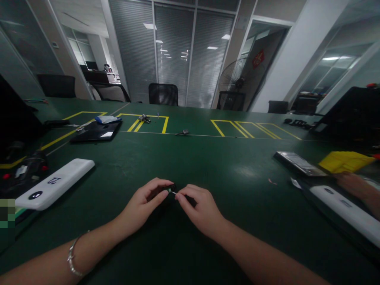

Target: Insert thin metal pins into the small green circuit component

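Low in the middle of the view, my left hand point(148, 200) pinches a small dark object point(171, 187) between thumb and fingertips. Part of it looks greenish, and its details are too small to tell. My right hand point(199, 204) is closed just to the right, with thumb and index finger pinching a thin, light-coloured piece point(173, 192) whose end meets the dark object. The two hands' fingertips are almost touching above the green table point(178, 158).
White numbered device point(59, 184) at left; black tablet point(96, 130) behind it. Small metal parts point(144, 118) and a dark piece point(183, 132) lie farther back. At right are a flat metal-edged device point(299, 163), a yellow object point(344, 161), another white device point(350, 211) and another person's hand point(356, 188).
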Tool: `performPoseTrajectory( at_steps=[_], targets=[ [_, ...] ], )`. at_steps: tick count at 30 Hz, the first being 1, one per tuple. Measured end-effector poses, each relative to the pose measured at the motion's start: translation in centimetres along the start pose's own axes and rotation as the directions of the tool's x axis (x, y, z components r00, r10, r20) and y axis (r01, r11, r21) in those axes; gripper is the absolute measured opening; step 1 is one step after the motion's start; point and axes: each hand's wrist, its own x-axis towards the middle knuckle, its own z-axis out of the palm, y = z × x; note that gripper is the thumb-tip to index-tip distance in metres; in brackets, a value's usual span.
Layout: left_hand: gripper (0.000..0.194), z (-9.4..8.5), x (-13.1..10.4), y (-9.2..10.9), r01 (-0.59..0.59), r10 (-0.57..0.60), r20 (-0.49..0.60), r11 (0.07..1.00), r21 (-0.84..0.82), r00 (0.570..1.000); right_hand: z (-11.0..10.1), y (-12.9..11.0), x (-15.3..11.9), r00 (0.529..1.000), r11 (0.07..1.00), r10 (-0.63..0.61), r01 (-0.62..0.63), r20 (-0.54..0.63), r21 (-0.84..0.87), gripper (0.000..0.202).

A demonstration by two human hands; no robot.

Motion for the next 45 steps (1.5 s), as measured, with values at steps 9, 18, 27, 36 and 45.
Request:
performPoseTrajectory(
  at_steps=[9,18,27,36,45],
  targets=[
    [0.019,-0.15,-0.07,0.45,-0.002,0.004,-0.063,1.000,0.028,0.998,0.23,0.18,0.02,0.999,0.997,0.017,-0.019,-0.027,-0.075,0.022],
    [0.019,-0.19,-0.07,-0.02,0.027,-0.028,-0.034,1.000,-0.009,0.999,0.15,0.04,-0.07,0.999,0.995,0.021,-0.023,-0.026,-0.093,0.022],
    [0.025,-0.05,0.03,0.27,-0.062,0.063,-0.010,0.992,0.114,0.998,0.15,0.15,-0.08,1.000,0.993,0.025,-0.027,-0.018,-0.117,0.023],
    [0.022,0.00,-0.01,0.24,-0.073,0.085,-0.051,0.974,0.214,0.995,0.31,0.34,0.00,1.000,0.990,0.005,-0.007,-0.016,-0.141,0.025],
    [0.025,-0.14,-0.35,0.20,-0.177,0.194,-0.007,0.909,0.377,0.981,0.22,0.25,-0.11,1.000,0.989,-0.004,0.004,0.000,-0.147,0.024]
  ],
)
